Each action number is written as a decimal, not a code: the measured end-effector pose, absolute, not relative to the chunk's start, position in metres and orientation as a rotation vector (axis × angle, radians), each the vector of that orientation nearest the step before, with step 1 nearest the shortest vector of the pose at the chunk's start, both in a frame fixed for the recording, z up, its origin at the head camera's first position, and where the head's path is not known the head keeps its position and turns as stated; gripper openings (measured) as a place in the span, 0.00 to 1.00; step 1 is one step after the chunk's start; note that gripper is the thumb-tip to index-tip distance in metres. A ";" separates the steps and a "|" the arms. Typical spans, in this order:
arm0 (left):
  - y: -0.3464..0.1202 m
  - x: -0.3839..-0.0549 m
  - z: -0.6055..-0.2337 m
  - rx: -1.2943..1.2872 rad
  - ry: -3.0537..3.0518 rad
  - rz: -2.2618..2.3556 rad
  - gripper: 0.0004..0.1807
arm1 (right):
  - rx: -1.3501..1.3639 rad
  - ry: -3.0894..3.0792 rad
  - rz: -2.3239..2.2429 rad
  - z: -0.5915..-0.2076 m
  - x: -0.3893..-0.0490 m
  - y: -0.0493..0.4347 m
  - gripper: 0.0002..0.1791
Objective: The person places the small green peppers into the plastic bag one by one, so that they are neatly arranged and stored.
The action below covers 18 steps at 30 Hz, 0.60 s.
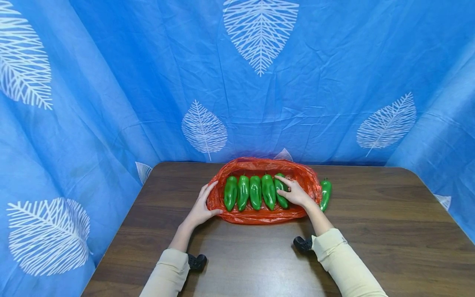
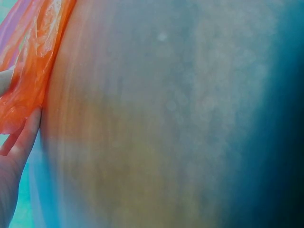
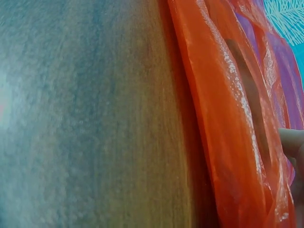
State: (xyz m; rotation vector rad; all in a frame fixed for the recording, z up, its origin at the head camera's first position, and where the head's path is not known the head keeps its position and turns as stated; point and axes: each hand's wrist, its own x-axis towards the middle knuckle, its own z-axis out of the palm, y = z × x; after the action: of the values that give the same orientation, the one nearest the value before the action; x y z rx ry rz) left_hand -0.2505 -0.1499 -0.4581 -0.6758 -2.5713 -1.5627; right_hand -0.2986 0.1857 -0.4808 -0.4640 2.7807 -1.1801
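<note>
A red plastic bag (image 1: 256, 218) lies with its mouth spread wide on the table, and several glossy green peppers stand side by side in it. My left hand (image 1: 201, 210) rests against the bag's left end, fingers and thumb spread along the rim; the bag's folds partly cover it in the left wrist view. Over the rightmost green pepper in the bag (image 1: 283, 201), my right hand (image 1: 298, 195) reaches in, with index finger and thumb extended and touching it. Its other fingers are hidden. One more green pepper (image 1: 325, 194) lies just outside the bag's right end.
The brown wooden table (image 1: 378, 231) carries everything. Behind it and at both sides hangs a blue curtain (image 1: 319, 103) with white leaf prints. A black wrist device (image 1: 196, 262) sits at the left cuff, another black wrist device (image 1: 302, 243) at the right.
</note>
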 end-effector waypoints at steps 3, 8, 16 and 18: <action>-0.150 -0.251 -0.459 -0.683 -2.567 -1.559 0.48 | -0.448 2.782 -1.185 -0.480 -0.298 0.186 0.30; -0.150 -0.251 -0.458 -0.675 -2.576 -1.561 0.48 | -0.428 2.833 -1.171 -0.475 -0.296 0.186 0.29; -0.150 -0.251 -0.459 -0.653 -2.602 -1.566 0.48 | -0.463 2.928 -1.315 -0.456 -0.286 0.196 0.28; -0.150 -0.251 -0.458 -0.659 -2.597 -1.564 0.48 | -0.456 2.943 -1.375 -0.449 -0.284 0.201 0.27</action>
State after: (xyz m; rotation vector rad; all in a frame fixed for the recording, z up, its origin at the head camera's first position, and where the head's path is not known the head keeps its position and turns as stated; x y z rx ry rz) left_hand -0.2509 -0.1498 -0.4585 -0.6586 -2.5971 -1.5641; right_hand -0.2836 0.2006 -0.4489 -0.4565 2.9432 -1.3746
